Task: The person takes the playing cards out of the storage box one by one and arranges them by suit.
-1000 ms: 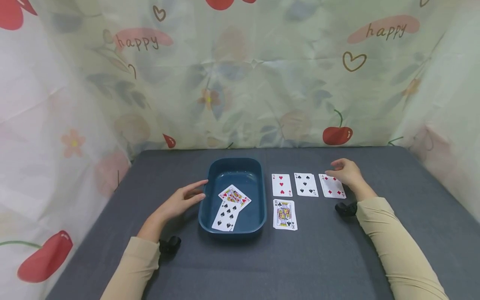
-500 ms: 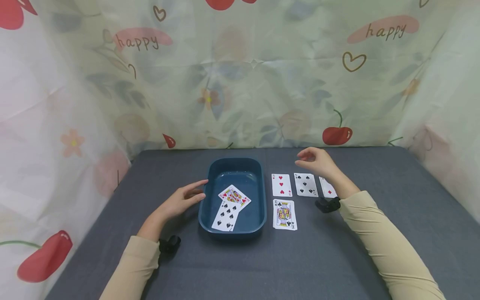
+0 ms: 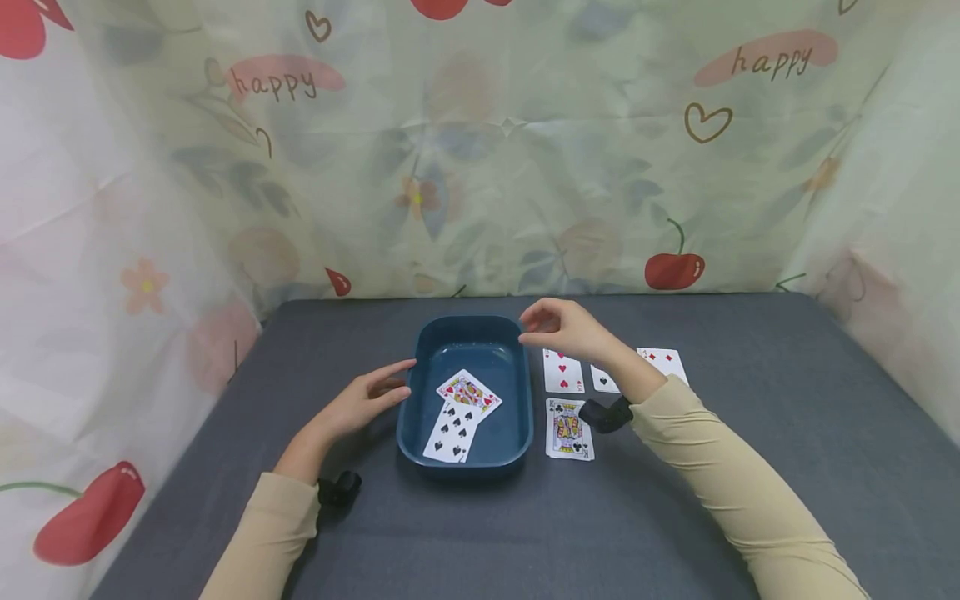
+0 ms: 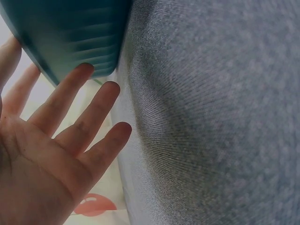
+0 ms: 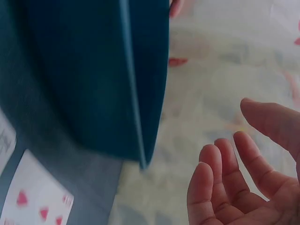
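Note:
A blue rectangular tray [image 3: 491, 454] stands mid-table. Inside it, a seven of spades [image 3: 452, 433] partly covers a red-suited face card [image 3: 472, 387]. My left hand [image 3: 367, 402] is at the tray's left wall, fingers spread; in the left wrist view its fingertips reach the wall. Over the tray's far right rim hovers my right hand [image 3: 566, 327]. Its fingers are loosely bent with nothing between them, as the right wrist view of the hand [image 5: 243, 178] shows. Under and beside the right forearm lie a three of hearts [image 3: 562, 375], a mostly hidden spade card [image 3: 603, 380] and a diamond card [image 3: 663, 360].
A small stack topped by a king of clubs [image 3: 566, 429] lies right of the tray, near the black wrist camera [image 3: 606, 414]. The dark grey tablecloth [image 3: 480, 542] ends at the back against a printed curtain [image 3: 480, 167].
My right hand has moved left from the diamond card, across the row of cards, to the tray's far right rim. The left hand and the cards stay where they were.

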{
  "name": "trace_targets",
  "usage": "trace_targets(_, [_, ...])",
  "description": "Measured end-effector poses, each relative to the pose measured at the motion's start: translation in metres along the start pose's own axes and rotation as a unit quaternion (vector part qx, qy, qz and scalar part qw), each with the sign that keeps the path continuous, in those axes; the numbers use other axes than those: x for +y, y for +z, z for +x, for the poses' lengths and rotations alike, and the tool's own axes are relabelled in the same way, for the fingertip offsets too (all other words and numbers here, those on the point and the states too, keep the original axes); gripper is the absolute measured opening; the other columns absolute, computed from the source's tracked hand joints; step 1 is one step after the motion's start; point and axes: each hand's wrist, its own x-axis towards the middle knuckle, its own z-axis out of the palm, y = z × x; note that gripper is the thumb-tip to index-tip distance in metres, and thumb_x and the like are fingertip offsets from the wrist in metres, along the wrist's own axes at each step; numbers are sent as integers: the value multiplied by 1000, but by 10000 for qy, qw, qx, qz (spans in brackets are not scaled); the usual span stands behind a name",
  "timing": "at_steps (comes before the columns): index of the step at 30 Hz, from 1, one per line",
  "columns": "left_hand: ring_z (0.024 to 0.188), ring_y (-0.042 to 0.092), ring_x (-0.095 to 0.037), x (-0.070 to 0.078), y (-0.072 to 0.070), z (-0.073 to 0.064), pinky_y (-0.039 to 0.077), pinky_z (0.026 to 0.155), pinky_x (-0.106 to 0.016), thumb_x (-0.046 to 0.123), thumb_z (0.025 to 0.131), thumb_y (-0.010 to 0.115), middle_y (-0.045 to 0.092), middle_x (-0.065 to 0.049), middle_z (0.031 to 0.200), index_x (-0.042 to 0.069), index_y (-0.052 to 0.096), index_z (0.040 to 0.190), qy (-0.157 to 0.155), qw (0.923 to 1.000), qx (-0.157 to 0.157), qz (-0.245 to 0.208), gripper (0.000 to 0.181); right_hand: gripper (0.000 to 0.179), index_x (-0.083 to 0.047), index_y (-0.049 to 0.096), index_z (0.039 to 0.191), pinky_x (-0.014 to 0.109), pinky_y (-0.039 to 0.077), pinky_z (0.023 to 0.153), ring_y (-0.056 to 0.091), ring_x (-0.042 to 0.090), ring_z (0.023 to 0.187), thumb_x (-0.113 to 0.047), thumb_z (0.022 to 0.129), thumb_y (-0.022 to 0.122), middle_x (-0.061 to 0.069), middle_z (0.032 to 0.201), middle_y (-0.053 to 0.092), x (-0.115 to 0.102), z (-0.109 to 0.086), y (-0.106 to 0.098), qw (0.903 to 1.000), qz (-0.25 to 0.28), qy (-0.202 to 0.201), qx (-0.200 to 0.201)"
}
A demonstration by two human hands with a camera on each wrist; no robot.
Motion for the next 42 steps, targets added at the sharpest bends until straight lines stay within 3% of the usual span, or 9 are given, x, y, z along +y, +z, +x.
trace_targets(8, [130,44,-38,0,-1,0,39,103,-56,40,92,55,40,-17,146,26,35,144,33,10000,4,74,57,30,-4,60,112,33,53,82,64,23,95,-16,85,68,14,106,64,-21,12,30,9984,50,-315,-475])
trace_targets(15, [130,44,-38,1,-1,0,39,103,-56,39,93,54,40,-16,146,27,35,144,33,10000,-32,5,56,32,-5,59,113,32,53,87,63,26,101,-16,85,67,16,112,63,-32,24,52,9954,140,-360,-880])
trace_targets(20, [129,44,-39,0,-2,-1,39,102,-57,35,94,53,41,-18,145,24,34,145,145,9999,-66,2,55,31,-5,60,112,29,52,83,64,21,94,-19,86,67,12,106,65,-36,32,67,9930,50,-357,-1128])
trace_targets(25, [130,45,-39,1,-1,-1,39,102,-56,35,94,53,41,-17,145,24,34,144,198,9998,-80,-47,55,35,-4,60,114,23,50,76,61,15,88,-21,85,68,9,101,66,-38,40,79,9907,-105,-166,-1350])
trace_targets(32, [130,44,-39,0,-2,-1,40,102,-56,39,93,53,40,-17,146,25,34,144,215,9997,-108,-68,56,35,-5,60,115,21,47,66,62,21,86,-22,85,68,9,100,67,-38,51,95,9843,-490,372,-1653])
trace_targets(36, [129,44,-40,-2,-3,-2,40,101,-55,37,94,53,40,-18,146,23,34,145,309,9995,-108,-24,56,36,-3,59,115,19,45,60,61,18,77,-19,85,68,12,98,68,-36,54,101,9806,-442,557,-1826])
trace_targets(42, [130,45,-38,-1,-3,-1,40,102,-56,37,94,54,41,-16,145,26,35,144,228,9997,-87,-61,55,37,-3,59,115,19,45,59,56,11,70,-16,82,70,11,97,66,-32,56,107,9795,-470,726,-1819])
